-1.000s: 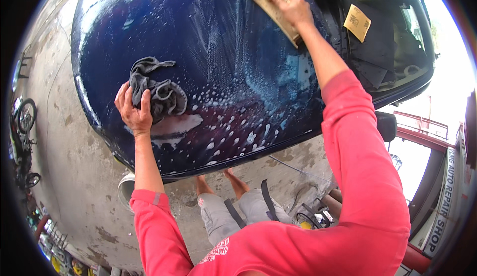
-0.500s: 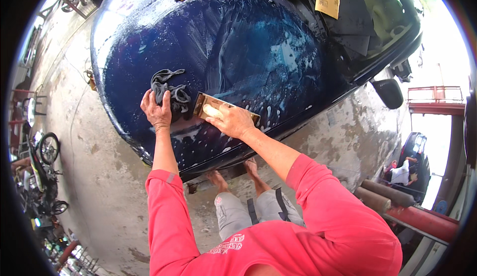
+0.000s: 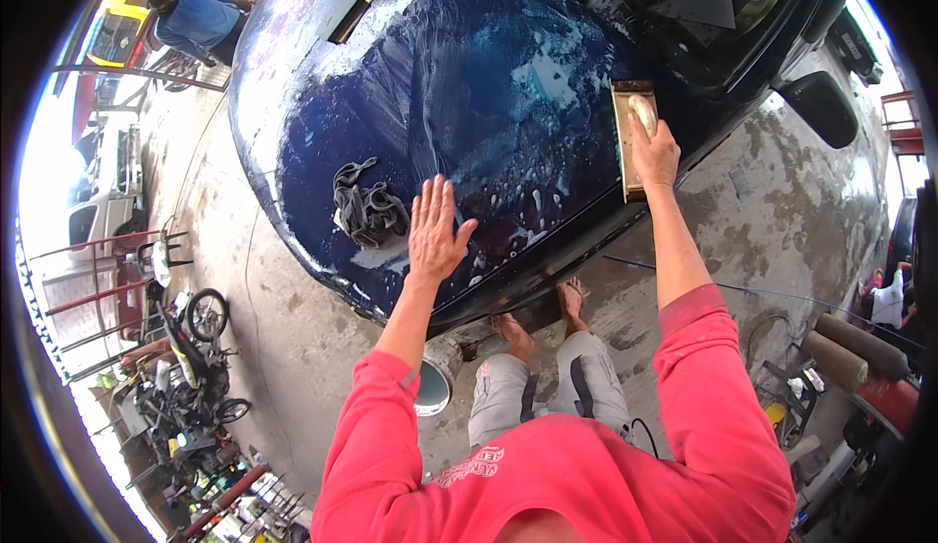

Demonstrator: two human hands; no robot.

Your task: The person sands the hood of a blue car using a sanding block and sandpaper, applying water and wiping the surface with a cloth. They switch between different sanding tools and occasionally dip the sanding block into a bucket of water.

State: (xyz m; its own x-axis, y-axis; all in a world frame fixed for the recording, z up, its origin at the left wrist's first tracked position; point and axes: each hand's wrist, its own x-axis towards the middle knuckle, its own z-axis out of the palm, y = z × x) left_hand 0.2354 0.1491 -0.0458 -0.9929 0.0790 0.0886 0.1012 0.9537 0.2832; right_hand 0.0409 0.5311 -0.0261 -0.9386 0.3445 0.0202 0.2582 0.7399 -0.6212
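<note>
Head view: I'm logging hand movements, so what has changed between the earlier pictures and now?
The left hand has let go of the crumpled dark grey cloth and is open, just right of it. The right hand has carried the long tan block from beside the cloth rightward, toward the black side mirror. Unchanged: the cloth on the wet dark blue car hood, the right hand's grip.

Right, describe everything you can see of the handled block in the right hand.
The handled block is long, narrow and tan-brown, with darker ends and a pale, rounded handle on top; it looks like worn wood. The right hand grips it by the handle. Its long side points mostly away from the person, at the near side of the wet blue car hood. Its underside is hidden, so contact there is unclear.
</note>
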